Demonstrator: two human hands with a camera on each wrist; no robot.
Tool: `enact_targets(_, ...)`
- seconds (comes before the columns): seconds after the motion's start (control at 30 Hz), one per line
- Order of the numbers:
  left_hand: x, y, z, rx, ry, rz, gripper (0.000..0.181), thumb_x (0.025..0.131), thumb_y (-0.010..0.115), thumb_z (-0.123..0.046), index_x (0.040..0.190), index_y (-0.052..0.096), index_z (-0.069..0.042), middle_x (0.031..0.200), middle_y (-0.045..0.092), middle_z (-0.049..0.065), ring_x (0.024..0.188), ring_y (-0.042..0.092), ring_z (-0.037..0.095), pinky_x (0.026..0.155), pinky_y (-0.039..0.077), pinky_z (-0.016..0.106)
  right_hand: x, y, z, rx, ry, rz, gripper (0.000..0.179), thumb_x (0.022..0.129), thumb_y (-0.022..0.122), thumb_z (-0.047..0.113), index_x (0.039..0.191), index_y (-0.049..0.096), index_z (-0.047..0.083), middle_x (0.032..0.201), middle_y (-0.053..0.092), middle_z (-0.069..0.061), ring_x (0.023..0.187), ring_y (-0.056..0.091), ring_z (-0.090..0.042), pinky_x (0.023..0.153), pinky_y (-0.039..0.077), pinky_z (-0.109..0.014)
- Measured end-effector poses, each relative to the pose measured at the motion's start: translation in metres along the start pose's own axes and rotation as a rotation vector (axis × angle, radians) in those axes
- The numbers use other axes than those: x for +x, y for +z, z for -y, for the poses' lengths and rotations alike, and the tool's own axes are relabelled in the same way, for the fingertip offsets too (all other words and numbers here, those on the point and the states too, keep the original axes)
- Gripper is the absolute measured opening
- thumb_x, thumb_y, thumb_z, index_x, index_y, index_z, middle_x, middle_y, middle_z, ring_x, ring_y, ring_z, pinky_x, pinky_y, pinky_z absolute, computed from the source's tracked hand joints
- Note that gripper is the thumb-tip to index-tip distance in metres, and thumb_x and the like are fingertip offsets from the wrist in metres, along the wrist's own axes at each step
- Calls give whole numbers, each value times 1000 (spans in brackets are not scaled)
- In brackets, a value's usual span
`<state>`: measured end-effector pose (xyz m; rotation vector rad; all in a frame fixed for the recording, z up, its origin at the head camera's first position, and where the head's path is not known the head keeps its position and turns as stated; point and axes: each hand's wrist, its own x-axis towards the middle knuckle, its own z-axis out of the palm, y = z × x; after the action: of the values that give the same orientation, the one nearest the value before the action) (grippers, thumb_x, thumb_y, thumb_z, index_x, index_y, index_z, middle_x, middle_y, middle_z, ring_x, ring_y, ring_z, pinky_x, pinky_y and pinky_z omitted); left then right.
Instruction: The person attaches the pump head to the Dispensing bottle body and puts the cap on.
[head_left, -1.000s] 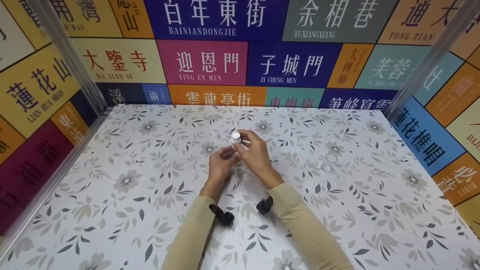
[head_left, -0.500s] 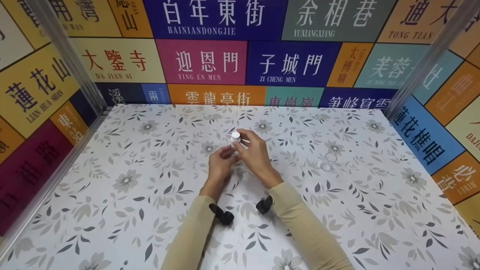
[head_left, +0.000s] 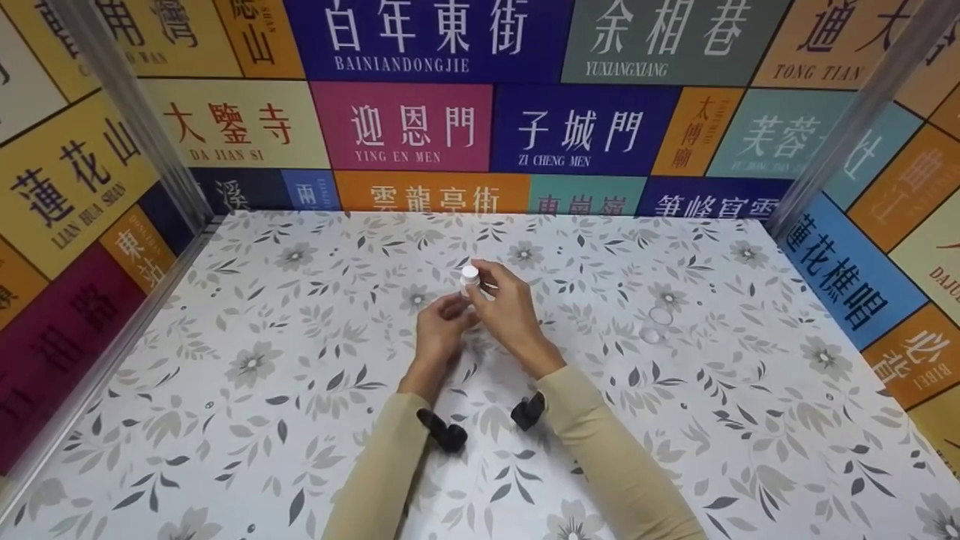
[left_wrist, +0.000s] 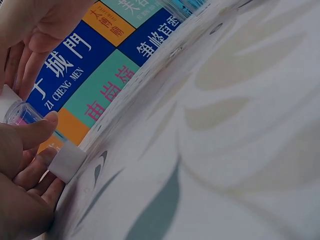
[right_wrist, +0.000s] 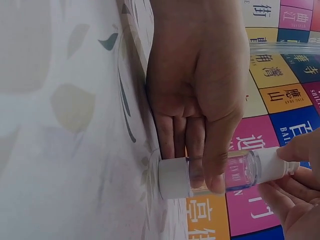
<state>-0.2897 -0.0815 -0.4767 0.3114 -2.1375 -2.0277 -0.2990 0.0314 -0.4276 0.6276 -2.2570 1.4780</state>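
Observation:
A small clear bottle (right_wrist: 242, 171) stands roughly upright between the two hands, near the middle of the table. My left hand (head_left: 437, 330) grips its clear body, with the thumb across the front and the fingers behind. The white base (left_wrist: 68, 162) shows below those fingers, close to the tabletop; whether it touches the table I cannot tell. My right hand (head_left: 511, 306) pinches the white cap (right_wrist: 270, 164) on top between thumb and fingers. In the head view, only the cap and a bit of the neck show; the hands hide the rest.
To the right on the flower-patterned table (head_left: 330, 450) lies a small clear round piece (head_left: 652, 334), with a ring-like outline (head_left: 661, 316) beside it. Printed walls (head_left: 405, 127) enclose the back and both sides. Each wrist carries a black strapped camera (head_left: 450, 436).

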Motion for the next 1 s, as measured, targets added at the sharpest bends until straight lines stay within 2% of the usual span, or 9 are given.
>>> enact_targets(0.3,0,-1,3,33,3,-15,44,82,76,-1,125,65,4,124,70,22,120,66,33,101,55,36,-1,-1,2,-11,22,10,33,91,69,5,123,64,-4,120,68,-21,112,69,-34,95,59,-40)
enact_targets(0.47,0,-1,2,38,4,-17,42,84,74,-1,124,65,4,124,70,23,120,66,33,102,55,37,0,0,3,-13,18,-7,34,91,68,4,124,64,-4,121,68,-20,115,67,-33,97,58,-36)
enact_targets(0.7,-1,-1,1,16,-7,1,46,82,77,0,126,63,4,125,69,23,121,66,33,104,54,37,-1,0,1,-7,13,4,33,90,68,0,123,63,-6,116,70,-23,109,70,-35,91,61,-40)
enact_targets(1.0,1,-1,1,17,-18,10,44,84,73,2,126,63,4,124,69,23,119,67,33,101,55,36,0,0,4,1,3,0,37,88,71,2,124,63,-5,121,66,-22,113,68,-36,95,59,-42)
